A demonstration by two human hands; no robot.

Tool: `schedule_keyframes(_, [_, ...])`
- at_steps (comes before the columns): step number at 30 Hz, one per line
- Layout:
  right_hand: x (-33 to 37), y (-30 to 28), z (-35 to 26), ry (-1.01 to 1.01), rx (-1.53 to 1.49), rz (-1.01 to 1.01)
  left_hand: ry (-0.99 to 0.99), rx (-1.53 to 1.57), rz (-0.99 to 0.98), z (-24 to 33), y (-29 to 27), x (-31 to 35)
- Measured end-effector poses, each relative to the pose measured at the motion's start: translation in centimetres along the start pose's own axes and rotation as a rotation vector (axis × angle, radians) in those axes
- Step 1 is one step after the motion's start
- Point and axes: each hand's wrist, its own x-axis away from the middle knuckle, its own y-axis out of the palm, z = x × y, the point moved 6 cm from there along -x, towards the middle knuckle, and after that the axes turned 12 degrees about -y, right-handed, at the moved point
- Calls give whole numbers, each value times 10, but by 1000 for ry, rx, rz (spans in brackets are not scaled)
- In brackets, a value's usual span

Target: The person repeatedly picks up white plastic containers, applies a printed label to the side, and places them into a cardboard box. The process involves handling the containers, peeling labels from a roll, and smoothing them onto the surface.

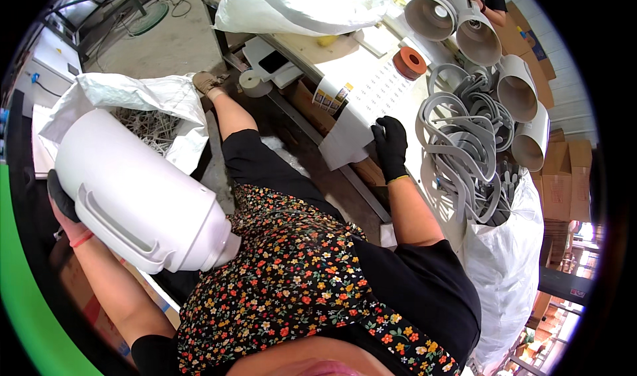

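My left grip (62, 198), in a dark glove, is closed on the outer side of a white container (136, 170), palm against the wall; I can't see where all my fingers end. My right grip (391, 147), in a black glove with a yellow cuff, has its fingers curled at the near edge of a sheet of printed labels (381, 94). Whether it pinches that edge, I can't tell.

The container lies tilted on my left, its long axis slanting from the wide end, out ahead and leftward, to the stepped, narrower end at my floral apron (292, 263). My left is the nearer of the two; from my right grip, the container is well apart, leftward and back toward my body. A long looped handle (109, 223) runs along its side, on my left grip's side.

The container looks like smooth, rigid, matt plastic, a round barrel stepping down to a short neck. The labels are thin and flat on the pale desk (332, 56), with a loose white sheet (345, 140) drooping over the edge. Beyond sits an orange-brown roll (401, 64); to my right, a tangle of curved grey strips (458, 137) beside open-ended tubes (519, 77). Past the container, a crinkled white sack (192, 104) holds thin, wiry grey scraps (149, 127).
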Motion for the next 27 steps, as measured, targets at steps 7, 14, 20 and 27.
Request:
schedule_keyframes(7, [3, 17, 17, 37, 55, -24, -156, 217, 17, -19, 58, 1])
schedule_keyframes(14, [-2, 19, 22, 96, 12, -63, -41, 173, -1, 3, 70, 2])
schedule_keyframes(20, [-11, 29, 14, 105, -9, -26, -92, 289, -68, 4, 75, -3])
schedule_keyframes(27, [-21, 34, 13, 157, 4, -37, -49, 212, -105, 23, 94, 4])
